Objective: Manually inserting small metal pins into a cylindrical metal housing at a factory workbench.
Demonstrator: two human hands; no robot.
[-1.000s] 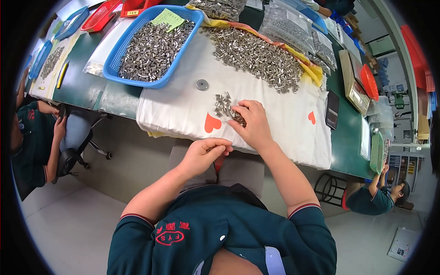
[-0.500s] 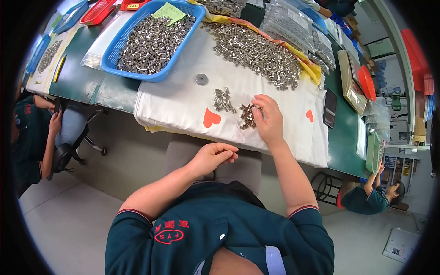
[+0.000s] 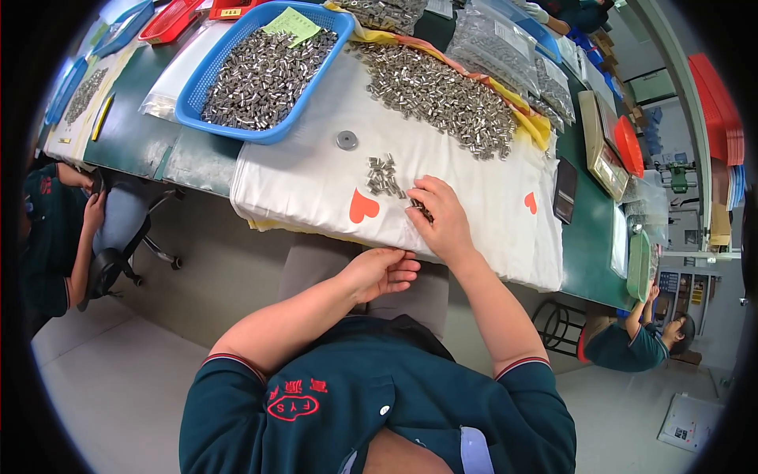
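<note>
Head view: a white cloth (image 3: pixel 308 186), soft and slightly rumpled, covers part of a smooth green tabletop (image 3: pixel 596 245), its front edge hanging over in loose folds. Near that front edge, right of its middle, the right hand (image 3: pixel 442 221) arches over a clump of short metal cylinders (image 3: pixel 424 208), thumb and fingers bent around them with a narrow space between — whether they grip the pieces or merely cover them, I cannot tell. The left hand (image 3: pixel 379 274) is just off the front edge, its fingers loosely curled and close together; the hollow of the palm is too hidden to tell whether anything lies in it. Just beyond the right fingertips, farther from the edge, sits a small loose heap (image 3: pixel 384 176) of similar shiny cylinders, and past it a round, flat grey disc (image 3: pixel 347 141) with a smaller circle at its centre. Red printed hearts, one on the left (image 3: pixel 363 206) and one on the right (image 3: pixel 530 203), mark the front part of the cloth. Toward its back edge spreads a broad, glinting pile (image 3: pixel 442 95) of metal pieces, bordered by a crumpled strip of yellow and orange fabric (image 3: pixel 535 130). At the back left corner stands a blue plastic basket (image 3: pixel 186 101) with perforated walls, filled with such pieces (image 3: pixel 268 79) — a yellow-green paper slip (image 3: pixel 292 28) rests on top.
</note>
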